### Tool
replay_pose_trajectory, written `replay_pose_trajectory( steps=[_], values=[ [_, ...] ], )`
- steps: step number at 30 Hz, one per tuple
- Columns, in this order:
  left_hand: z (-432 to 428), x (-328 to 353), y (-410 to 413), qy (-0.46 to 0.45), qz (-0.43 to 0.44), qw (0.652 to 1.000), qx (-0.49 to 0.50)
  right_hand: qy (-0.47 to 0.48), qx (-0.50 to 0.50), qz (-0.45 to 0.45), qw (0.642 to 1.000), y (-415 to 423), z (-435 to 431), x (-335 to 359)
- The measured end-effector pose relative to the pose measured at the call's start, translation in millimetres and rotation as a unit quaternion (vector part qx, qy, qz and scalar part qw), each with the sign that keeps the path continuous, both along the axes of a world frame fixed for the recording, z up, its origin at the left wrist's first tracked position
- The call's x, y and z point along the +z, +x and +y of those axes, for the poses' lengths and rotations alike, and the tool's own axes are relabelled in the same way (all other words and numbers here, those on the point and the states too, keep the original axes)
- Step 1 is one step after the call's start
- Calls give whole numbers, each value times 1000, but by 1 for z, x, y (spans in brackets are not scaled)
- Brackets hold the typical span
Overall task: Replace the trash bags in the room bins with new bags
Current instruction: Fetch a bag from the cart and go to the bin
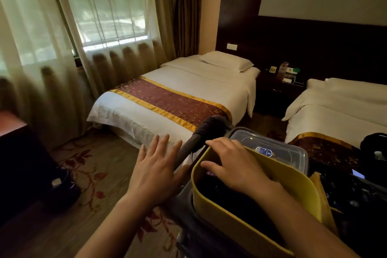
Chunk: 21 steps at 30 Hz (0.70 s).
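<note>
1. Yellow bin (247,224) at lower right of frame, dark inside, contents unclear; long axis runs toward upper right.
2. Right hand (234,165) reaches over its near rim, fingers loosely spread, holding nothing visible.
3. Left hand (154,172) just left of the bin, splayed flat, empty.
4. Open carpet (100,174) at left; bed (167,94) beyond.

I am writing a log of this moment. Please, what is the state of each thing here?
Left hand: open, fingers spread, holding nothing.
Right hand: reaching into the yellow bin.
Yellow bin: open, dark contents.
Clear plastic box: lid closed.
Near bed: made.
Sheer curtain: drawn.
</note>
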State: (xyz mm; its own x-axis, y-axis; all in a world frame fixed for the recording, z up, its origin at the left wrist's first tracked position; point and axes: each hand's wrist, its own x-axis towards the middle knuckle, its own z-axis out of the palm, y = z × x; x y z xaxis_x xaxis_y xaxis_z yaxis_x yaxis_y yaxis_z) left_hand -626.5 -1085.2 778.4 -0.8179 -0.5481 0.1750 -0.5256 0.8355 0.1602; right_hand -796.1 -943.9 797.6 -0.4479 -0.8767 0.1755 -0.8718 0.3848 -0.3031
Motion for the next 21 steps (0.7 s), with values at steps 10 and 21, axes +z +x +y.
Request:
replay_pose_trajectory(
  steps=[10, 21],
  values=[
    [-72, -15, 109, 22, 2, 994, 110, 11, 88, 16, 996, 82, -99, 7],
    [-179, -23, 240, 36, -24, 982, 183, 46, 128, -16, 991, 189, -234, -14]
  ],
)
